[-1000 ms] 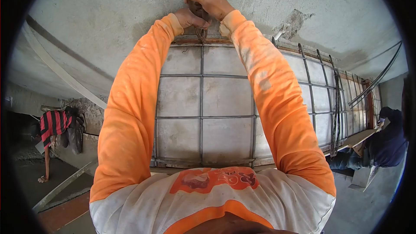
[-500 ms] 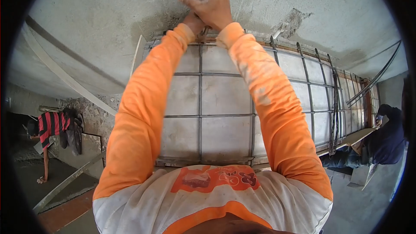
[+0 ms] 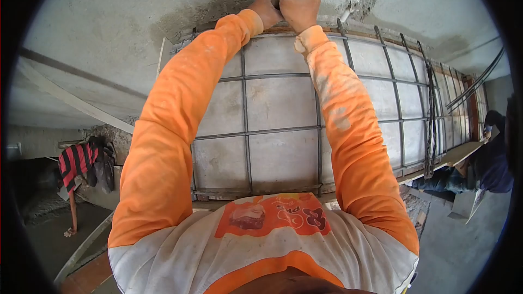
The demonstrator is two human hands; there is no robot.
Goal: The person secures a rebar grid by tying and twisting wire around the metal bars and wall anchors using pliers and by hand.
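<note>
My right hand (image 3: 301,4) is up against the rough grey wall (image 3: 190,0), its fingers curled and thumb bent in. Whatever it grips is hidden or too small to name. Just left of it and touching or nearly so, my left hand (image 3: 266,11) is closed too, its fingertips partly out of sight. Both hands are above the far edge of a grid of steel reinforcing bars (image 3: 245,103). Pale panels (image 3: 283,155) lie beneath the grid, framed by a wooden edge.
Dark thin rods (image 3: 479,81) stick out at the right. A white pipe stub (image 3: 348,12) pokes from a chipped patch of wall. One person in dark clothing (image 3: 493,158) is at the far right; another in a striped shirt (image 3: 79,163) bends down at the left. A long strip (image 3: 71,92) leans at left.
Both hands have shifted right along the wall. They were crossed or overlapping and are now side by side. The view has also moved slightly.
</note>
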